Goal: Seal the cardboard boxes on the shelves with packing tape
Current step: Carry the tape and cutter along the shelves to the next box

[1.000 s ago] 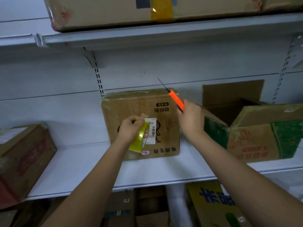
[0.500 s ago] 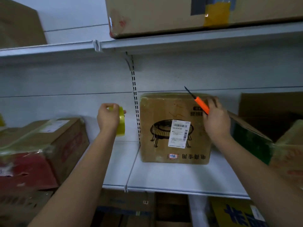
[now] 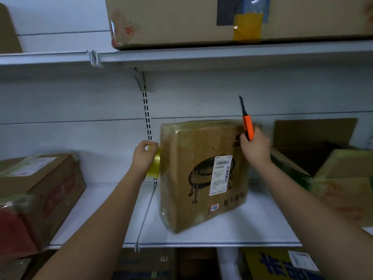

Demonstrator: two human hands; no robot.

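Observation:
A brown cardboard box (image 3: 193, 158) with a drawing and a white label stands on the middle shelf (image 3: 232, 229), turned at an angle and wrapped in clear tape. My left hand (image 3: 142, 156) grips a yellowish roll of packing tape (image 3: 154, 164) held against the box's left side. My right hand (image 3: 255, 148) rests at the box's upper right corner and holds an orange utility knife (image 3: 247, 126) with its blade pointing up.
A taped box (image 3: 40, 188) sits at the left of the shelf, and an open box with raised flaps (image 3: 323, 158) at the right. A large box (image 3: 201, 19) lies on the shelf above. More cartons (image 3: 278, 263) fill the level below.
The tape roll moved right from open air onto the box's left side. The box has turned so its left side faces out more. The knife blade has swung from tilted left to nearly upright.

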